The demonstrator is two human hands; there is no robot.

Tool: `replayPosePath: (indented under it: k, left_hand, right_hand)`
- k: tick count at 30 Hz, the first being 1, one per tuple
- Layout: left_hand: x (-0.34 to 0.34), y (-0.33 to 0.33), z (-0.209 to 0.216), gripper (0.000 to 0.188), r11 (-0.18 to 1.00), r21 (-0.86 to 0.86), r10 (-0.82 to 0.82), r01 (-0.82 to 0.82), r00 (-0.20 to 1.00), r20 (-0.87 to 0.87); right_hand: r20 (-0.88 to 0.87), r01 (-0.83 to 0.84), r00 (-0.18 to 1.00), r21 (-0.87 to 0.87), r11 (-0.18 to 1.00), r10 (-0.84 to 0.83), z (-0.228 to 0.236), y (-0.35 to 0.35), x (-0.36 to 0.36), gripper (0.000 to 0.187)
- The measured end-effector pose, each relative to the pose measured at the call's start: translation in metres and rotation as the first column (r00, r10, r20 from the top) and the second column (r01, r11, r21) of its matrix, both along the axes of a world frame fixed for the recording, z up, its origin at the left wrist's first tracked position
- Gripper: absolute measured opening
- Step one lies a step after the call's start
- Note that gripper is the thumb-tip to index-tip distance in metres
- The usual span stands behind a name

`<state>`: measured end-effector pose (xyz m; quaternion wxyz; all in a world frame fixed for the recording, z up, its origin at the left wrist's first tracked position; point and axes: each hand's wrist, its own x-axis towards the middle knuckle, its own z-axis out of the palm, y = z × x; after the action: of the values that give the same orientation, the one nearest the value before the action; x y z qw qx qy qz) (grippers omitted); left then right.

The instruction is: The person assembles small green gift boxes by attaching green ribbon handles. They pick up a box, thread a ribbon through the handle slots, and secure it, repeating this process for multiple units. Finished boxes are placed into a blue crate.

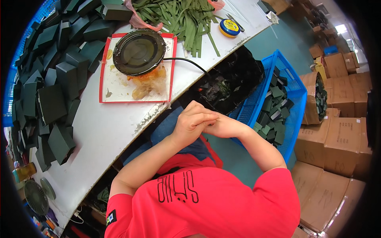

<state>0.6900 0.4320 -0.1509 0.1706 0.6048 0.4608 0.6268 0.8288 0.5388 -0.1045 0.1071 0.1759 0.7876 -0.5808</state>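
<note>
The white tabletop [103, 127] runs aslant, with dark green boxes [53, 103] heaped along its left edge. Past its near edge, on the right, a blue crate [300, 123] holds small green pieces. At the middle of the near edge lies a red-rimmed board [166, 75] stained amber, a round black hot plate [139, 53] on it. Green strips [186, 22] are piled behind, toward the far edge. The left hand [193, 121] is folded over the right hand [226, 127], just off the near edge; whether anything small is between them I cannot tell. This looks like a pause; handling a box or strip would first call for parting the hands. Smallest, near the right end, is a yellow-and-blue tin [229, 27].
</note>
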Motion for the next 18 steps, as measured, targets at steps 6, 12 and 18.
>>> replayPosePath:
  k: [6,12,18]
  left_hand:
    - [0.003,-0.012,-0.005,0.007,0.961,-0.273,0.116,-0.052,0.968,0.222]
    - [-0.006,-0.026,-0.027,0.03,0.858,-0.508,0.156,-0.077,0.981,0.116]
    - [-0.012,-0.01,-0.049,0.031,0.718,-0.686,0.156,-0.116,0.988,-0.003]
  right_hand:
    - [-0.003,-0.055,0.998,-0.065,0.996,0.055,-0.033,0.038,0.032,0.044]
    - [0.264,0.525,0.851,-0.462,0.715,-0.454,-0.019,0.19,0.119,0.054]
    - [0.078,0.915,0.367,0.149,0.375,-0.927,0.018,0.303,0.203,0.031]
